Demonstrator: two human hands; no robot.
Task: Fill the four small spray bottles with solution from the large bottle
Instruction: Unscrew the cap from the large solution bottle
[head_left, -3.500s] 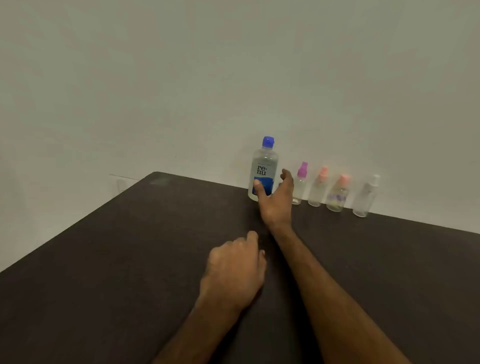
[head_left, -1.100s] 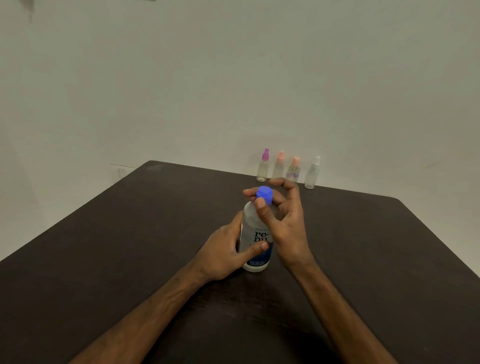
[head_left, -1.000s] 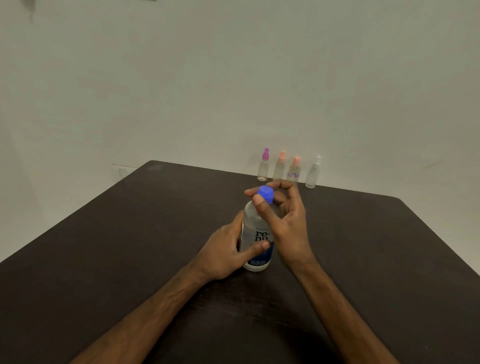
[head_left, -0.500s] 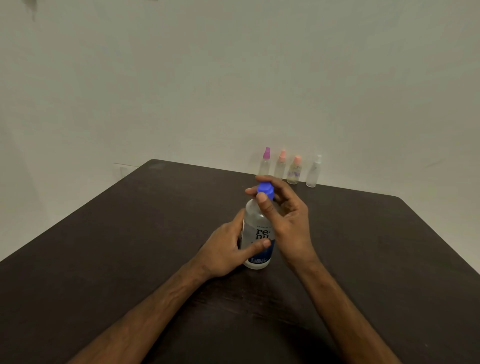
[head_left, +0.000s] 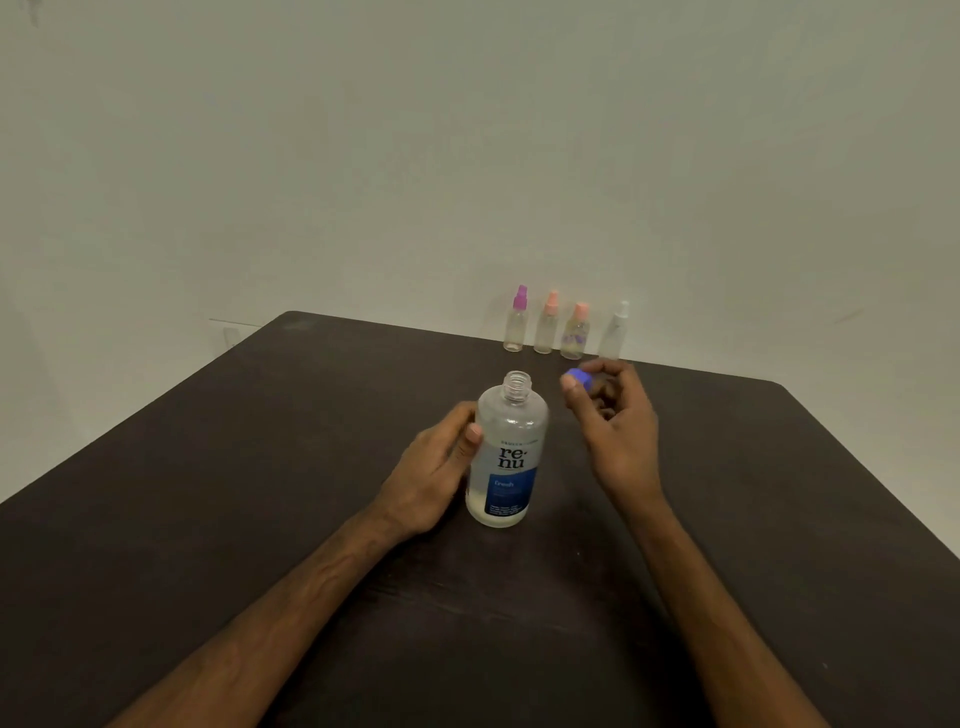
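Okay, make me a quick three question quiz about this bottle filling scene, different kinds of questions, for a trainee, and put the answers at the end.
1. True or false: the large bottle stands open on the table.
2. Which hand holds the blue cap? A) left hand B) right hand C) neither, it lies on the table
3. Fill in: the number of small spray bottles standing in the row by the wall is ____.

Key
1. True: its threaded neck is bare, and the left hand has a grip on its side.
2. B: the right hand pinches the cap beside the bottle's neck.
3. Four: purple-topped bottle, two pink-topped bottles, white-topped bottle, all with spray tops on.
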